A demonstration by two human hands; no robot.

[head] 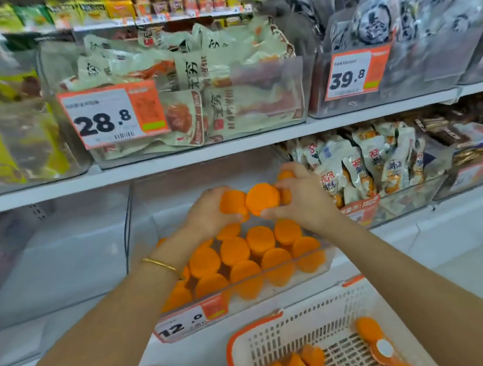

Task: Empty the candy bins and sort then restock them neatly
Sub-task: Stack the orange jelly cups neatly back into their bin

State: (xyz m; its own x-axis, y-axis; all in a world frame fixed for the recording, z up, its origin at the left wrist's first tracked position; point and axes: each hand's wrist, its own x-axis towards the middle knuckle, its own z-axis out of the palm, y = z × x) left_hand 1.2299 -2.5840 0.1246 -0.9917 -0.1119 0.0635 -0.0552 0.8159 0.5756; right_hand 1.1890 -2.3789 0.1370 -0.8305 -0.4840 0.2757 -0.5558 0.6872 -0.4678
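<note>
A clear plastic bin (314,266) on the lower shelf holds several upright candy tubs with round orange lids (233,250). Above the bin, my left hand (208,213) grips one orange-lidded tub (233,202). My right hand (302,204) grips another orange tub (261,198) right beside it, with more orange showing behind its fingers. The two held tubs touch each other. A white basket with an orange rim (301,324) sits below at the front and contains several more orange tubs (370,331), some lying on their sides.
A 12.0 price tag (187,323) hangs on the bin's front. An empty clear bin (56,253) stands to the left. To the right sits a bin of white snack packets (370,162). The upper shelf carries bins tagged 28.8 (110,117) and 39.8 (353,75).
</note>
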